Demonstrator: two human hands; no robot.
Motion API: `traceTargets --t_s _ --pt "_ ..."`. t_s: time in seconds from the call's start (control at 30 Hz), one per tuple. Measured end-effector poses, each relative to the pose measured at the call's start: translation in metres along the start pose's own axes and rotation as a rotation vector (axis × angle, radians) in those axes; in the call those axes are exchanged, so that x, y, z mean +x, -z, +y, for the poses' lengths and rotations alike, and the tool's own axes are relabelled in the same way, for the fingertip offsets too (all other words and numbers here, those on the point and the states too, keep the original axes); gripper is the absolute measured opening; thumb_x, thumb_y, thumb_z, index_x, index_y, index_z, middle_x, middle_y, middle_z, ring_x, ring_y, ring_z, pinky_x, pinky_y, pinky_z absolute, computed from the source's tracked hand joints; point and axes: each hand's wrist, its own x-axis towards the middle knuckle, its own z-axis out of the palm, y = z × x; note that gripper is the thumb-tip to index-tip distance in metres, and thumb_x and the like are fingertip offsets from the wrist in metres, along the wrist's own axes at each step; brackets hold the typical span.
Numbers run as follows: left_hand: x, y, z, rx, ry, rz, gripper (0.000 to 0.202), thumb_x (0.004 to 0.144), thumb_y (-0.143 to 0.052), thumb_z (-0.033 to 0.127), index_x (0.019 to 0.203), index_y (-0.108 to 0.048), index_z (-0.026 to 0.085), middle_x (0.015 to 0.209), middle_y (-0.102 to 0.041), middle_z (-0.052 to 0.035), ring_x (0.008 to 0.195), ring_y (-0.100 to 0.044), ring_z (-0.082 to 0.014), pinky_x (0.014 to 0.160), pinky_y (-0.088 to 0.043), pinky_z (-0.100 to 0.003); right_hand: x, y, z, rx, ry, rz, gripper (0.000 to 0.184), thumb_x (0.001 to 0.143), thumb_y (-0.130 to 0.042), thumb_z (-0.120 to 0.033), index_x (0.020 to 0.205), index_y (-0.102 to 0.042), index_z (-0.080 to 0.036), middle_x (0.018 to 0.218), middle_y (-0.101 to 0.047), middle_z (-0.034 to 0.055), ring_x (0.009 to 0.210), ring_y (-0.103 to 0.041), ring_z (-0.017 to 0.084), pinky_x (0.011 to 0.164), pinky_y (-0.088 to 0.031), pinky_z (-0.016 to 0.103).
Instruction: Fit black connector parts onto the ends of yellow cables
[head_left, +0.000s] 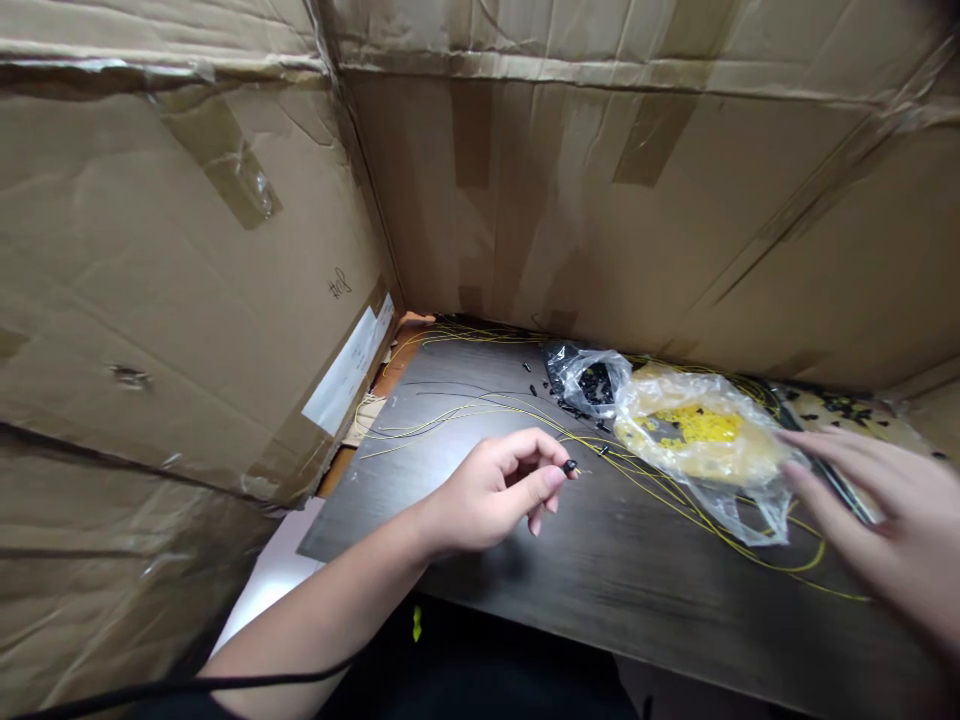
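My left hand [502, 490] is raised over the middle of the dark table, thumb and fingers pinched on a small black plastic part [570, 467]. A bit of yellow shows at that part's end, too small to make out. On the right, my right hand [877, 510] is blurred by motion, with its fingers stretched out beside a clear plastic bag [754, 510] of small yellow pieces [697, 425]. Whether its fingertips touch the bag I cannot tell. Thin yellow and black wires [660, 490] run across the table between the hands.
Another clear bag [619, 375] holds small black parts, and several more lie loose beside it. A tray with black pieces [840, 405] stands at the far right. Tall cardboard walls [540, 220] enclose the table [420, 490] at the back and left. A black cable [187, 685] crosses my left forearm.
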Motion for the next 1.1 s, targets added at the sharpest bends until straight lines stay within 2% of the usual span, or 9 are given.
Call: traceTargets --t_s 0.03,0.13,0.27,0.37,0.63,0.8,0.97,1.03,1.1 --pt "-0.001 -0.001 0.002 0.0 -0.004 -0.006 0.028 0.093 -0.062 0.044 0.093 -0.054 0.016 0.069 -0.06 -0.0002 0.051 -0.056 -0.0082 0.05 -0.047 -0.021 0.007 -0.012 -0.03 -0.019 0.122 0.038 0.028 0.092 -0.061 -0.033 0.119 -0.064 -0.035 0.117 -0.066 0.0063 0.111 -0.061 0.036 0.1 -0.044 0.055" --pt "-0.004 -0.001 0.007 0.013 -0.026 -0.021 0.026 0.094 -0.06 0.041 0.094 -0.055 0.016 0.07 -0.061 -0.0011 0.053 -0.058 -0.009 0.052 -0.049 -0.022 0.021 -0.045 -0.103 0.179 0.362 -0.058 0.032 0.091 -0.063 -0.022 0.122 -0.063 -0.029 0.114 -0.068 0.0067 0.106 -0.063 0.027 0.092 -0.05 0.045" --pt "-0.01 0.001 0.014 0.091 -0.068 -0.028 0.02 0.096 -0.058 0.036 0.095 -0.056 0.015 0.071 -0.061 -0.0017 0.056 -0.059 -0.0093 0.054 -0.05 -0.021 0.029 -0.065 -0.146 0.357 0.406 -0.067 0.022 0.09 -0.066 -0.02 0.112 -0.066 -0.024 0.104 -0.071 0.007 0.098 -0.065 0.024 0.086 -0.052 0.04" --pt "-0.014 0.003 0.018 0.171 -0.093 -0.016 0.019 0.096 -0.057 0.034 0.094 -0.057 0.015 0.07 -0.061 -0.0019 0.055 -0.06 -0.0093 0.054 -0.05 -0.021 0.035 -0.068 -0.154 0.406 0.388 -0.036 0.016 0.089 -0.068 -0.02 0.105 -0.068 -0.023 0.097 -0.072 0.0063 0.092 -0.066 0.023 0.082 -0.053 0.038" --pt "-0.017 0.005 0.024 0.256 -0.139 0.015 0.016 0.095 -0.059 0.027 0.096 -0.063 0.012 0.071 -0.065 -0.0027 0.055 -0.062 -0.009 0.055 -0.051 -0.02 0.039 -0.073 -0.159 0.403 0.421 -0.022 0.017 0.09 -0.066 -0.013 0.105 -0.068 -0.02 0.096 -0.071 0.0061 0.091 -0.065 0.019 0.081 -0.053 0.036" --pt "-0.017 0.006 0.015 0.235 -0.102 0.089 0.016 0.093 -0.062 0.025 0.098 -0.069 0.012 0.074 -0.068 -0.004 0.059 -0.066 -0.0104 0.058 -0.055 -0.021 0.031 -0.078 -0.156 0.422 0.364 0.065 0.019 0.084 -0.07 -0.01 0.101 -0.069 -0.018 0.093 -0.071 0.0051 0.088 -0.066 0.019 0.08 -0.053 0.035" --pt "-0.017 0.008 -0.001 0.127 -0.001 0.176 0.021 0.092 -0.064 0.032 0.092 -0.066 0.011 0.071 -0.067 -0.0036 0.057 -0.063 -0.0099 0.056 -0.055 -0.022 0.023 -0.082 -0.14 0.539 0.086 0.286 0.018 0.084 -0.07 -0.011 0.099 -0.071 -0.021 0.095 -0.071 0.0046 0.088 -0.067 0.019 0.083 -0.054 0.034" --pt "-0.018 0.009 -0.006 0.095 0.03 0.181 0.023 0.092 -0.063 0.035 0.092 -0.064 0.012 0.072 -0.068 -0.0039 0.056 -0.062 -0.0097 0.056 -0.054 -0.022 0.023 -0.089 -0.131 0.625 -0.05 0.204 0.01 0.089 -0.066 -0.017 0.098 -0.07 -0.021 0.095 -0.072 0.0049 0.088 -0.068 0.018 0.082 -0.055 0.032" --pt "-0.02 0.014 -0.012 0.105 0.051 0.197 0.023 0.093 -0.062 0.036 0.094 -0.062 0.013 0.076 -0.071 -0.0054 0.056 -0.061 -0.0096 0.057 -0.054 -0.023 0.023 -0.1 -0.123 0.741 -0.179 0.007 0.008 0.093 -0.063 -0.025 0.094 -0.069 -0.02 0.09 -0.073 0.0051 0.085 -0.069 0.017 0.078 -0.056 0.029"
